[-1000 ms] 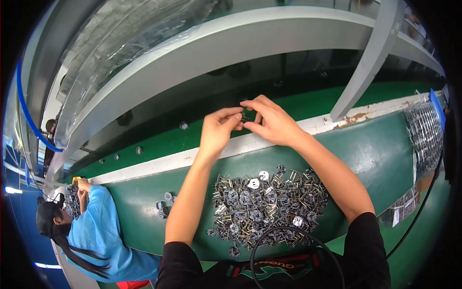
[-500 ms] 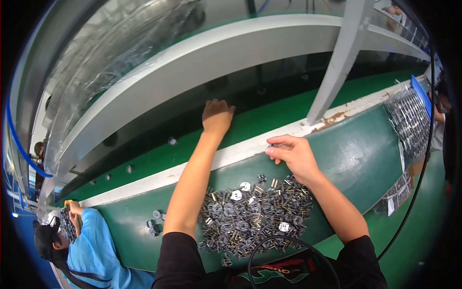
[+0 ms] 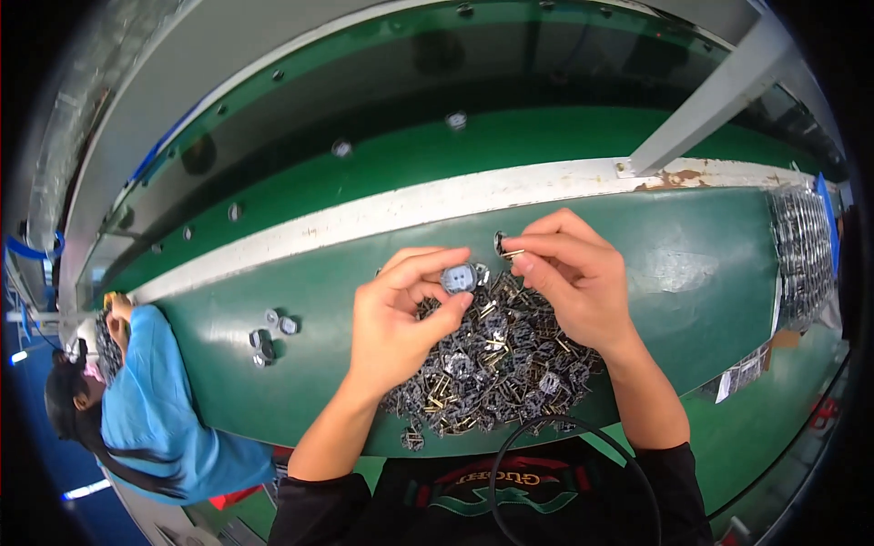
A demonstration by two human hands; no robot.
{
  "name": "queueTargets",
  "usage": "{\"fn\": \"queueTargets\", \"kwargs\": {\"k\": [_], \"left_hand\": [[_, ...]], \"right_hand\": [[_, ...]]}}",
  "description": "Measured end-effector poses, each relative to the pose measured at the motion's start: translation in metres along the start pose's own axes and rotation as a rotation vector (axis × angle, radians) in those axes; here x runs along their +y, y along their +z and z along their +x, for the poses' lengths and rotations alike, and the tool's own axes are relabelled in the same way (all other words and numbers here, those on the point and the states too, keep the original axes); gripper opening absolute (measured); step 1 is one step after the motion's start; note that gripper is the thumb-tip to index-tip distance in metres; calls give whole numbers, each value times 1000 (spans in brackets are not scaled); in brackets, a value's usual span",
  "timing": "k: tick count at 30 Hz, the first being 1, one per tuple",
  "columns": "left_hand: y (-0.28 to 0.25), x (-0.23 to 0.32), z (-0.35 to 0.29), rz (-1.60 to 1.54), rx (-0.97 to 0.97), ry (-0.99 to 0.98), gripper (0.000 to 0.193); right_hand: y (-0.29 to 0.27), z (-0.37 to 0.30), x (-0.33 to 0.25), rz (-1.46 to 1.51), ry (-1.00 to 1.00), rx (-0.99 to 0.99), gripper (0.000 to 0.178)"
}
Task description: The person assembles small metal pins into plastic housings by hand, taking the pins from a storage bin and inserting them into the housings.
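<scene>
My left hand [image 3: 391,323] pinches a grey rounded plug housing [image 3: 460,278] between thumb and fingers, its face with small slots showing. Close beside it, on the right, my right hand [image 3: 583,287] grips a small dark plug insert [image 3: 500,242] with brass pins; the fingertips cover part of it. Both hands are above a heap of similar dark plug inserts with brass pins [image 3: 492,373], which lies on the green tabletop [image 3: 683,264]. Some pieces at the heap's top are hidden by the hands.
Several loose grey housings [image 3: 289,325] lie on the table to the left. Beyond the white ledge [image 3: 364,214], a green conveyor belt [image 3: 401,164] carries spaced-out small parts. A metal post [image 3: 710,100] rises at right, near stacked packed parts [image 3: 801,255]. A person in blue [image 3: 155,400] works at far left.
My left hand has come back from over the conveyor and now holds a grey housing above the heap. My right hand has moved slightly, still with its insert. The view has shifted.
</scene>
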State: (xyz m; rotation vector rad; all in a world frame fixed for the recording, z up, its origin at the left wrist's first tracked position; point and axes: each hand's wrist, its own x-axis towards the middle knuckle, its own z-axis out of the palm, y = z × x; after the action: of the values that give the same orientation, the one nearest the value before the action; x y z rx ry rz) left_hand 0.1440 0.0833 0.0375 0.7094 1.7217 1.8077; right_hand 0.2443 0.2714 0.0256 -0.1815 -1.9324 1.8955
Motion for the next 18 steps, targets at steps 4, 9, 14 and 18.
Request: {"fn": "queueTargets", "kwargs": {"k": [4,9,14,18], "left_hand": [[0,-9,-27,-122,33,-38,42],[-13,-4,-34,-190,-113,-108,41],[-14,4,-33,-293,-86,-153,41],[-15,-3,-34,-209,-84,-83,43]], "right_hand": [[21,-5,-9,-178,-97,-162,22],[23,0,-25,-412,-229,-383,22],[20,13,-38,-630,-694,-444,28],[20,9,-35,-512,-657,-386,26]]}}
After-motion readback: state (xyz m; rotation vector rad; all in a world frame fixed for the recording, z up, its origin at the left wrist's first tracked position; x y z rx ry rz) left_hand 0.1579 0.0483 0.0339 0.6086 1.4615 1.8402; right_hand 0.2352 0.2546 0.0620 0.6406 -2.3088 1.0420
